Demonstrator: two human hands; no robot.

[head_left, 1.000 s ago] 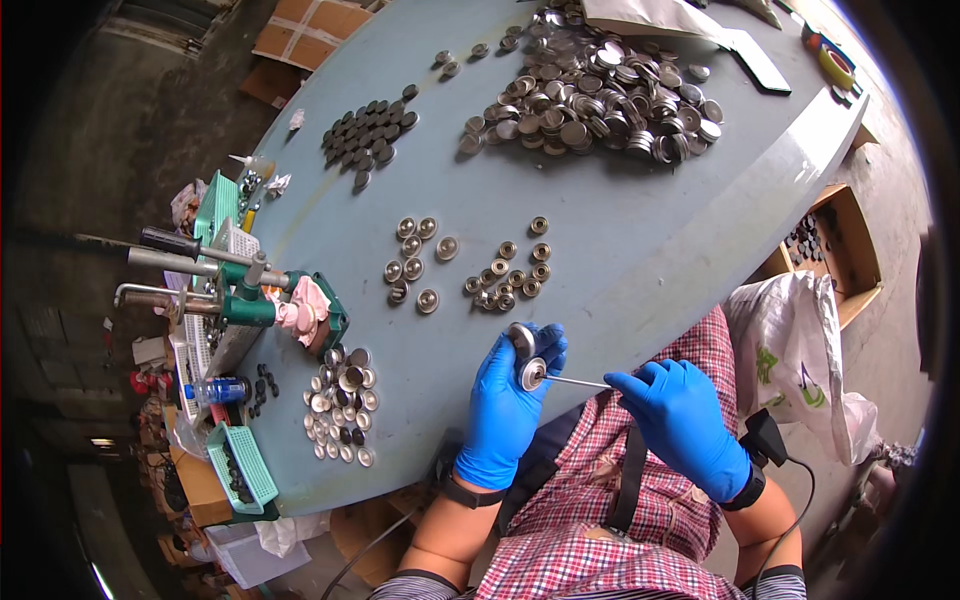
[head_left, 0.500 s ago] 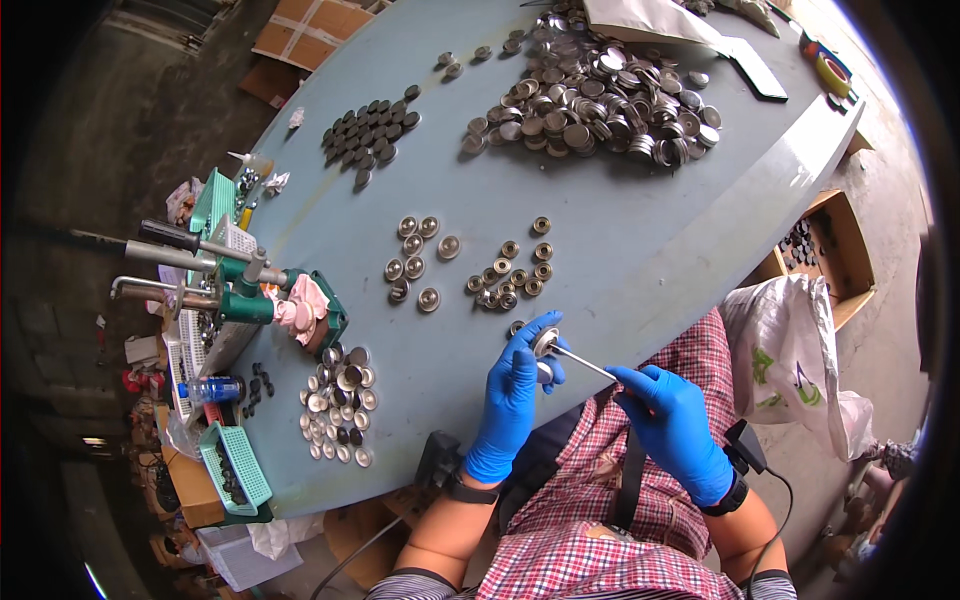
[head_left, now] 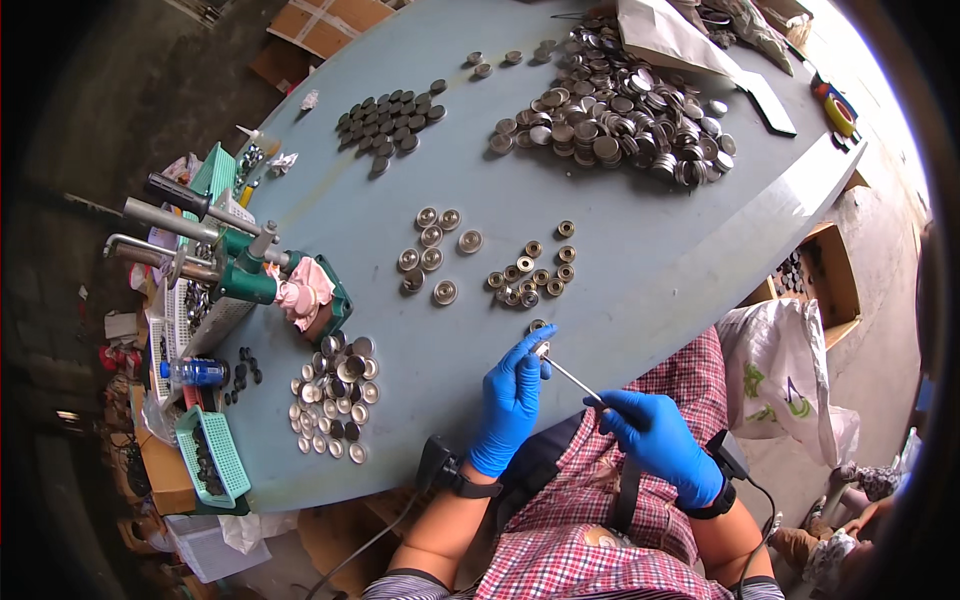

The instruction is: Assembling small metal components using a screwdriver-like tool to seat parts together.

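My left hand (head_left: 511,402), in a blue glove, pinches a small round metal part (head_left: 542,350) near the table's front edge. My right hand (head_left: 658,440), gloved too, is closed around the rear of a thin metal rod (head_left: 574,378); its tip meets the part, and any handle is hidden in my palm. Just beyond my left fingertips lies a small metal ring (head_left: 539,326). Farther off are a cluster of small brass-toned rings (head_left: 541,277) and several wider silver round pieces (head_left: 445,292). Left of them, pale-lined round caps (head_left: 344,406) lie grouped.
A green hand press (head_left: 247,276) with a pink cloth stands at the left. Behind it are baskets, including a green one (head_left: 211,458), and a blue bottle (head_left: 195,372). A large heap of metal discs (head_left: 606,148) and dark discs (head_left: 400,120) cover the far side.
The view has shifted slightly, so the table items appear displaced. My left fingers have closed further over the round part, which shows less now. The rod's tip stays at it.
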